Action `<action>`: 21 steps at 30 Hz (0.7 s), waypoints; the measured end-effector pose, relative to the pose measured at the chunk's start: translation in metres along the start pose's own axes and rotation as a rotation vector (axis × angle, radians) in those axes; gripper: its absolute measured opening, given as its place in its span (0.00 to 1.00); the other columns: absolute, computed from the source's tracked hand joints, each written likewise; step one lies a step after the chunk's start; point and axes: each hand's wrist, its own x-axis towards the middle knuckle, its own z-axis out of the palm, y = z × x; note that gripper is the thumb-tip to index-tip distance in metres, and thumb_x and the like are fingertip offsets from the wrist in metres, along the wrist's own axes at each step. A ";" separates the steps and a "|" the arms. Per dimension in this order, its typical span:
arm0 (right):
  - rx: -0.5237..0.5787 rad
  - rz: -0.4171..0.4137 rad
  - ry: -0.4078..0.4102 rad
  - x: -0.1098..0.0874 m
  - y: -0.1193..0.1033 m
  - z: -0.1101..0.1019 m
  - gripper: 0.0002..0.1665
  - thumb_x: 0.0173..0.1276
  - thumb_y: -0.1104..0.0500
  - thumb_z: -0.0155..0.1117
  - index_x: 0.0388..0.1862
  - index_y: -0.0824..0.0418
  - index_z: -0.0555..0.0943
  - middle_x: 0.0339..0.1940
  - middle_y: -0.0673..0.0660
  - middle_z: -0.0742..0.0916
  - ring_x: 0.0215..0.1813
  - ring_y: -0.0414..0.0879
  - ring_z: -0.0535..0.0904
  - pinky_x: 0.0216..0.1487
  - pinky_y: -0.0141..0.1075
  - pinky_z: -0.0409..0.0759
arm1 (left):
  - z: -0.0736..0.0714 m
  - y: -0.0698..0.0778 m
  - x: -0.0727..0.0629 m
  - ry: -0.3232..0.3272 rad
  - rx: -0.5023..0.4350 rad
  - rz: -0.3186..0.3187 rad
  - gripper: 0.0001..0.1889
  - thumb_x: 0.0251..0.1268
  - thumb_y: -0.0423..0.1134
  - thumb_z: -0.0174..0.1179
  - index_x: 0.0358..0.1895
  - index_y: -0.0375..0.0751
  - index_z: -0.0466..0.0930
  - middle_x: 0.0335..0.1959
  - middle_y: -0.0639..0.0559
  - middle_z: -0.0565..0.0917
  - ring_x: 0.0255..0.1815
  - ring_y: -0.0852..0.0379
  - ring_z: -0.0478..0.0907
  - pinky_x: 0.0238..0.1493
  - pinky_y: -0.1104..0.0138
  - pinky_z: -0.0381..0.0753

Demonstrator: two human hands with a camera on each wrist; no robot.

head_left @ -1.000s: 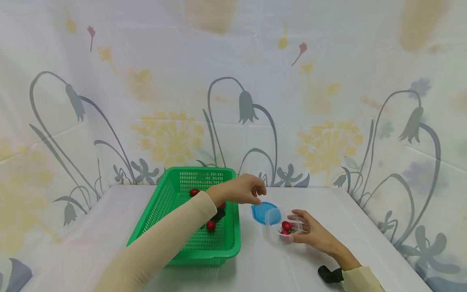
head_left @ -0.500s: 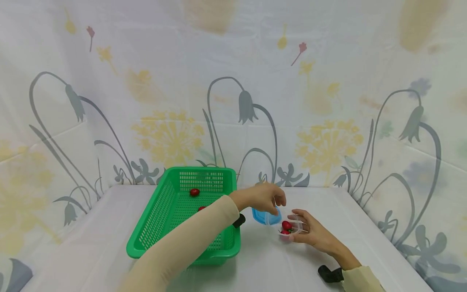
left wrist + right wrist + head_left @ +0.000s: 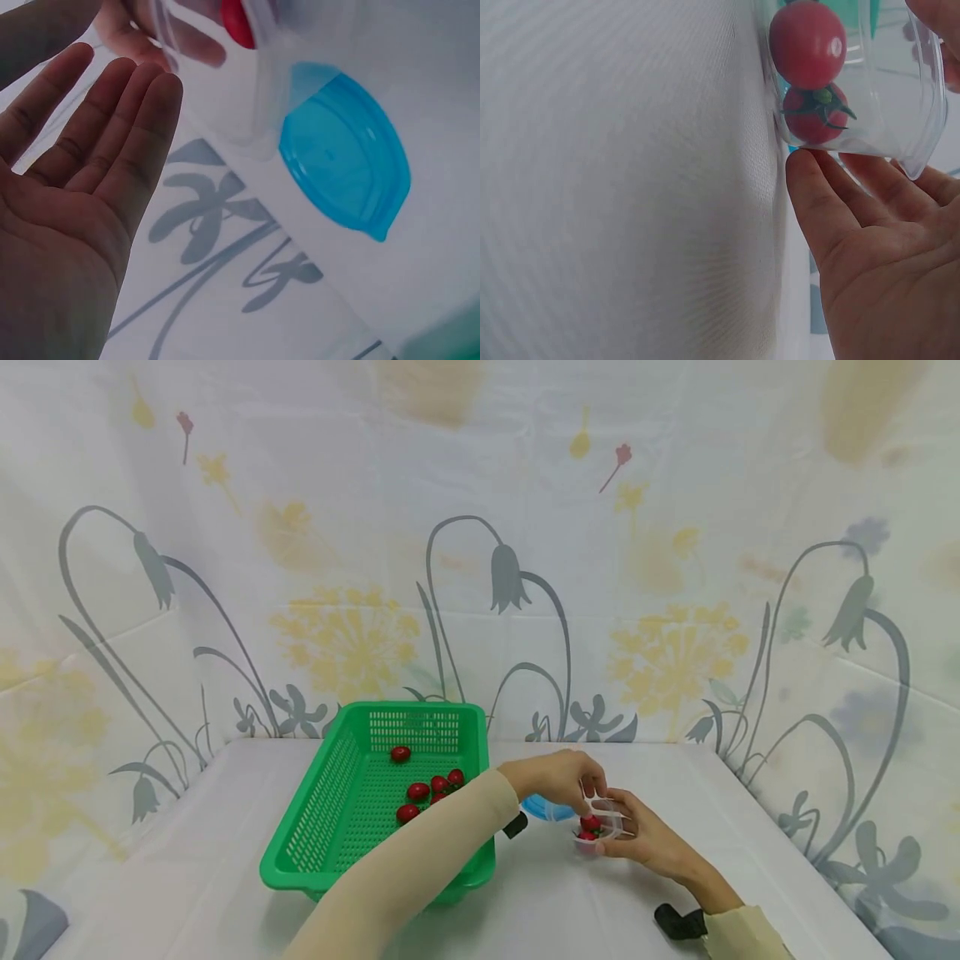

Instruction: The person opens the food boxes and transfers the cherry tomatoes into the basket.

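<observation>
In the head view my right hand point(image 3: 656, 843) holds a clear plastic container point(image 3: 889, 124) on the white table. Its fingers lie along the wall and the thumb is at the near corner. Two red cherry tomatoes point(image 3: 808, 45) sit inside, one with a green stem. My left hand point(image 3: 557, 777) is over the container's far left side, fingers pointing down. The left wrist view shows its fingers point(image 3: 154, 112) fairly straight, with nothing seen between them. A blue lid point(image 3: 349, 161) lies beside the container, partly hidden by my left hand in the head view.
A green slotted basket point(image 3: 300, 827) stands left of the container with several cherry tomatoes point(image 3: 417, 792) in it. My left sleeve point(image 3: 427, 852) crosses over the basket's near right part. A flower-printed cloth point(image 3: 480, 568) rises behind the white table point(image 3: 540, 902).
My left hand has moved right, from over the basket's right edge to over the container. More tomatoes in the basket are uncovered. My right hand and the container have stayed in place.
</observation>
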 end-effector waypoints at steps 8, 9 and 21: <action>0.037 0.022 -0.001 -0.001 -0.001 0.000 0.45 0.60 0.58 0.71 0.70 0.59 0.55 0.67 0.65 0.69 0.66 0.59 0.69 0.57 0.36 0.75 | 0.016 -0.002 0.009 -0.027 0.045 -0.039 0.13 0.52 0.35 0.72 0.43 0.47 0.84 0.40 0.56 0.80 0.37 0.64 0.73 0.37 0.75 0.76; 0.038 0.013 -0.003 -0.001 -0.001 0.000 0.46 0.60 0.59 0.70 0.70 0.60 0.55 0.67 0.65 0.69 0.66 0.60 0.69 0.56 0.35 0.75 | 0.017 -0.002 0.010 -0.028 0.056 -0.050 0.14 0.52 0.35 0.72 0.43 0.48 0.84 0.39 0.57 0.80 0.37 0.64 0.73 0.37 0.74 0.76; 0.054 -0.024 -0.011 -0.001 0.002 -0.002 0.47 0.59 0.60 0.71 0.70 0.63 0.54 0.67 0.69 0.67 0.64 0.60 0.71 0.54 0.34 0.76 | 0.025 0.004 0.018 -0.081 0.120 -0.150 0.18 0.49 0.38 0.74 0.45 0.52 0.82 0.43 0.60 0.79 0.39 0.65 0.74 0.42 0.72 0.76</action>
